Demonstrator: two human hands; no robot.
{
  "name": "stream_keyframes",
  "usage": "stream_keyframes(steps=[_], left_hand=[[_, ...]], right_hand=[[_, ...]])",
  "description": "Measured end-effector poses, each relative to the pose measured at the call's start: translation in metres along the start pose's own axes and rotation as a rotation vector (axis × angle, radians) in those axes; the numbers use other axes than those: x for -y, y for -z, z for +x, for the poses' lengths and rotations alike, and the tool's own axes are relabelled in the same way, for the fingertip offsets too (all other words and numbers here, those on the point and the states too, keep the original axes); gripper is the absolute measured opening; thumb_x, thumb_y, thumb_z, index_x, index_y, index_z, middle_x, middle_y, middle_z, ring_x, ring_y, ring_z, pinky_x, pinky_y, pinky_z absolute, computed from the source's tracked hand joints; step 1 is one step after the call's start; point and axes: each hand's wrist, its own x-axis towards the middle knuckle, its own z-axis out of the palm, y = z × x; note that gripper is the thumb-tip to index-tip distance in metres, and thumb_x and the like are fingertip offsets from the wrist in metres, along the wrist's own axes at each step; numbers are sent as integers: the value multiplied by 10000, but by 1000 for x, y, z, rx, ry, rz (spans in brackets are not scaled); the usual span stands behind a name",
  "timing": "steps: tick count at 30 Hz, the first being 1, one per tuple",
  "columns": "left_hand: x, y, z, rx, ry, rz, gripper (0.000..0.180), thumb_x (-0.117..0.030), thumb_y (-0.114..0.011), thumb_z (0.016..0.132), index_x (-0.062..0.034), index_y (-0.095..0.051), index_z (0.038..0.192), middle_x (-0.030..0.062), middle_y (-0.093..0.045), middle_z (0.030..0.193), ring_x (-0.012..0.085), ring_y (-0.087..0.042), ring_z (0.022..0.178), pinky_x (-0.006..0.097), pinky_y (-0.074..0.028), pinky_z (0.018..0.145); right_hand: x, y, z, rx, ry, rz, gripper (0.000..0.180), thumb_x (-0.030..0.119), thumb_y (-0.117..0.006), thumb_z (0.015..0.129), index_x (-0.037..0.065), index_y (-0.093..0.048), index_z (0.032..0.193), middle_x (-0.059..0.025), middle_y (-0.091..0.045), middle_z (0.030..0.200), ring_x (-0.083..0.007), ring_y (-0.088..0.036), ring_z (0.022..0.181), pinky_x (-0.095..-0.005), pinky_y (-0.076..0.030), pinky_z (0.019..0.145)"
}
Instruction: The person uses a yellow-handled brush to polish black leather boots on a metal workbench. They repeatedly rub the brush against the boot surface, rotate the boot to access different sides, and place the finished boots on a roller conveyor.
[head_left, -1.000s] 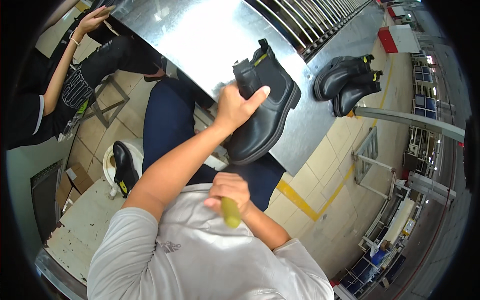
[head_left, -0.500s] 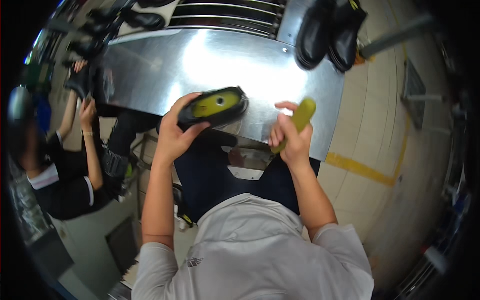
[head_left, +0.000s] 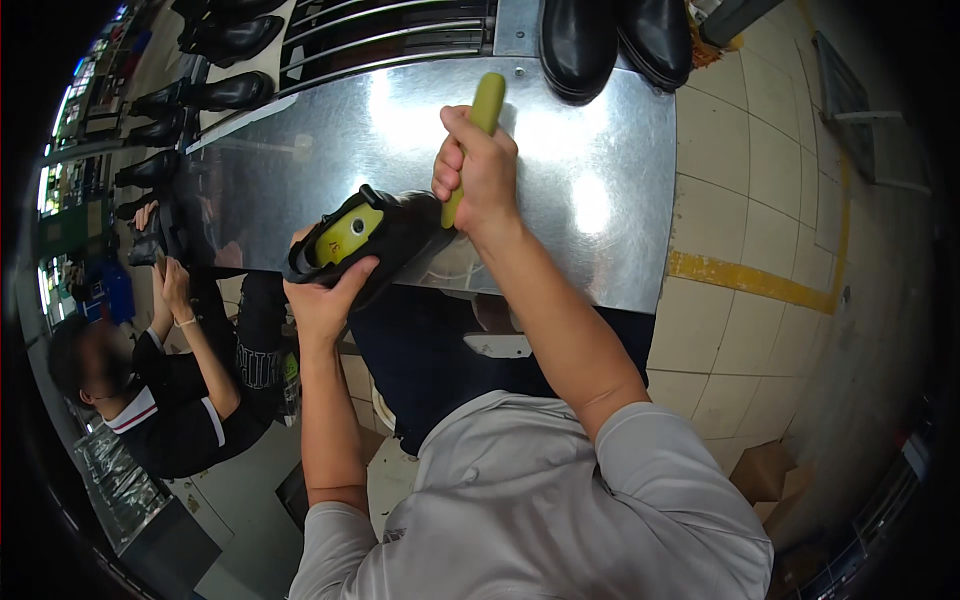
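Note:
A black shoe [head_left: 405,245] is gripped round its heel end by my left hand [head_left: 322,308], over the table's near edge. Its opening faces up and shows a yellow-green shoe last [head_left: 335,240] with a round hole. Closed in a fist, my right hand [head_left: 484,180] holds an olive-green bar [head_left: 489,98] with rounded ends. The bar's upper end points away from me. Its lower end comes out below the fist, right beside the shoe's toe; I cannot tell if they touch.
A shiny metal table [head_left: 625,200] lies before me. Two black boots [head_left: 578,50] stand at its far right, and a roller rack [head_left: 390,45] adjoins its far edge. More black shoes [head_left: 235,90] line the far left. A co-worker [head_left: 165,400] sits at left, handling a black boot.
My right hand has swung left and away from me with the bar, up to the shoe's toe. My left hand has moved the shoe left and nearer, turning its toe. The view has shifted too.

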Motion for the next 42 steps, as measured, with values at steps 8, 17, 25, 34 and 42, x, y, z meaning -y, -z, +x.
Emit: stream_keyframes(steps=[8,17,25,34,42], left_hand=[[-9,-2,-14,155,-609,414,387,-323,-784,833,-130,-683,1153,99,-696,1287,368,-547,1345,559,-216,1224],[-5,-6,-21,109,-588,420,295,-269,-763,844,-160,-672,1103,81,-696,1263,306,-591,1265,542,-209,1204],[0,-7,-38,87,-622,425,402,-297,-832,768,-198,-696,1134,38,-702,1264,296,-591,1249,521,-206,1188],[13,-6,-31,117,-640,285,392,-245,-791,791,-206,-728,1176,10,-695,1283,238,-584,1267,477,-206,1192],[35,-12,-12,101,-716,42,498,-146,-802,707,-151,-712,1197,17,-672,1289,249,-569,1269,491,-272,1175]], right_hand=[[60,23,-14,192,78,-63,196,252,-603,1025,59,-597,1059,19,-403,541,-95,-391,401,-274,-346,382],[32,20,-26,246,41,31,207,229,-717,960,64,-603,1010,24,-426,562,-81,-404,405,-244,-338,392],[44,-29,-18,368,-172,-404,218,217,-724,945,48,-608,1021,54,-428,577,-40,-371,414,-213,-304,392],[-12,-92,2,421,-293,-902,234,234,-756,916,76,-591,965,55,-417,569,-51,-338,403,-229,-271,385],[-99,-151,34,565,-184,-1019,244,227,-744,941,67,-566,987,41,-400,549,-74,-342,398,-250,-274,372]])
